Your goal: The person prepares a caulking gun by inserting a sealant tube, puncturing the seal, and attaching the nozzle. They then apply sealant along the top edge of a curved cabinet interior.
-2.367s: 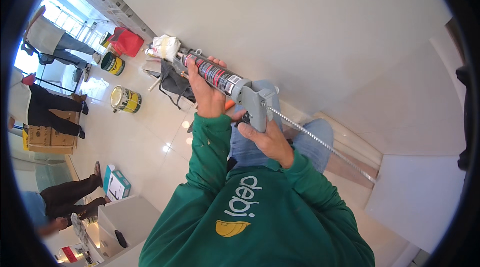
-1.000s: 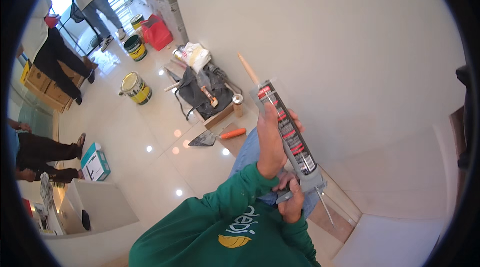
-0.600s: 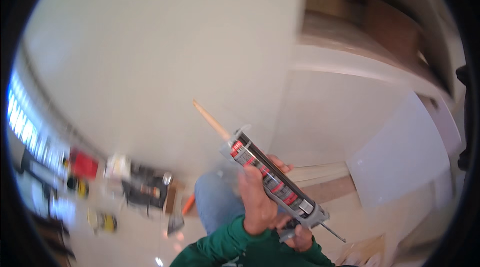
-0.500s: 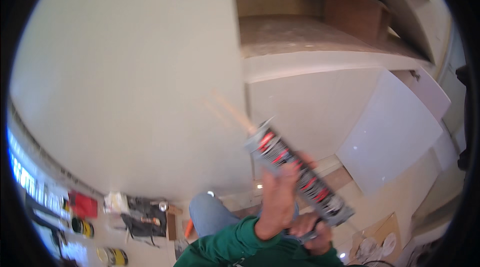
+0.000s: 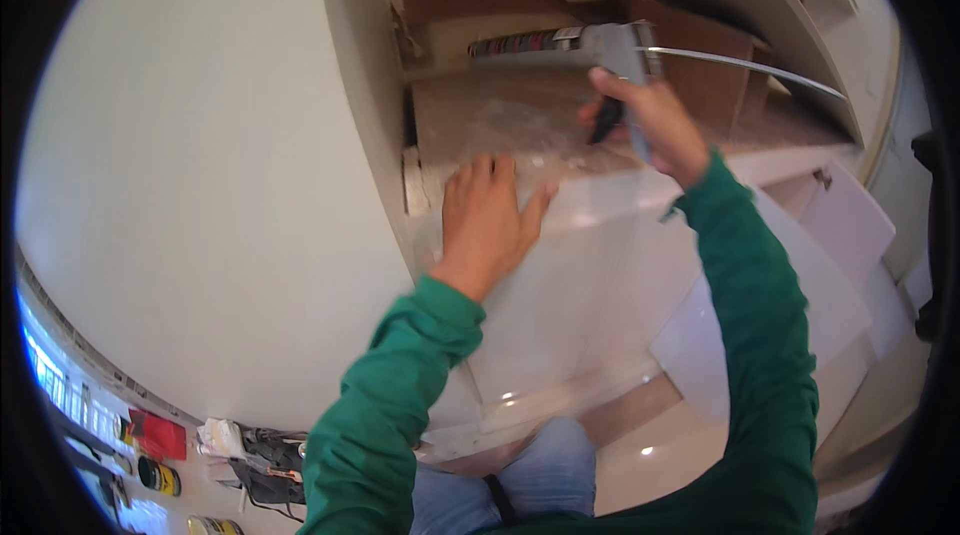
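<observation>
The gun (image 5: 608, 41) has been swung from over the lap (image 5: 545, 470) into the cabinet (image 5: 445, 47), where it is held above the shelf (image 5: 480, 115), its tube turned left. It has been let go by the left grip (image 5: 487, 225), whose fingers are loosely spread, nothing grasped, at the shelf's front edge. The gun is clasped firmly by the right grip (image 5: 655, 120), so aiming and squeezing are judged to be left to that side alone; the nozzle cannot be made out
</observation>
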`<state>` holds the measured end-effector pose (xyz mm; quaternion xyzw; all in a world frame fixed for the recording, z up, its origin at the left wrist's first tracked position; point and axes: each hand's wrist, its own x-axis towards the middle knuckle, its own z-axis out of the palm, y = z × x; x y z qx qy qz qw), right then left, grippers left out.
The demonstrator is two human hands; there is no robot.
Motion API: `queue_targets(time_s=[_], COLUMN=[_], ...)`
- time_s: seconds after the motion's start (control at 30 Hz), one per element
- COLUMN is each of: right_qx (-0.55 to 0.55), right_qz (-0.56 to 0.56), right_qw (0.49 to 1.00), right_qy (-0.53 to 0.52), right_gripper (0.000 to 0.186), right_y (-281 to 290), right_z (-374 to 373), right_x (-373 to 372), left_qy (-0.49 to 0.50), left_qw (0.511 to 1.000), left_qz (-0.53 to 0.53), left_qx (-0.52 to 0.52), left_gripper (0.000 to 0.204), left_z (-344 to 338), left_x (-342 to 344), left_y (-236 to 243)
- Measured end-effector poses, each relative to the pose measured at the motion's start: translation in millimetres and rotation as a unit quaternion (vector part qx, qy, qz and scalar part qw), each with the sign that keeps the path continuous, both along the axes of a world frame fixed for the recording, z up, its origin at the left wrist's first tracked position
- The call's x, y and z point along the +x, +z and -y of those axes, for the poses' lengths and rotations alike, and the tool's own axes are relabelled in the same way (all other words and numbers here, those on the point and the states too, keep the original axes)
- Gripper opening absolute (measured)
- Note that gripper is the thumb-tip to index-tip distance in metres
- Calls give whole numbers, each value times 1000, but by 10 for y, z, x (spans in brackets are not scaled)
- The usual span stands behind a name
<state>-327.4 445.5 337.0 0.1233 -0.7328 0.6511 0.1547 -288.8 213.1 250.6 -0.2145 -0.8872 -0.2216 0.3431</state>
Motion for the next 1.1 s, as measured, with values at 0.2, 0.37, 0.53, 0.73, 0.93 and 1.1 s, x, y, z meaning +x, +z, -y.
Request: queue_targets(time_s=[0.2,0.37,0.53,0.73,0.93,1.1], right_qx=[-53,-141,-141,-165,-205,-172], right_qz=[103,189,205,220,217,225], right_qw=[993,972,968,947,941,958], right_qy=[30,14,32,166,156,34], right_gripper=[36,29,23,25,36,28], right_y=[-27,-403,-519,-373,-386,-421], right_z=[591,664,594,340,233,300], right_x=[-1964,-2539,-2697,-2507,-2443,-2500], left_qy=[69,66,99,69,95,41], left_qw=[997,998,988,953,947,970], left_qz=[-31,16,93,182,294,239], left_qx=[-23,13,77,234,91,36], left_gripper=[56,58,57,72,79,75], left_z=[-160,-142,-243,-589,-921,-886], left_x=[67,99,124,-676,-1674,-1756], left_y=[-128,29,231,592,736,472])
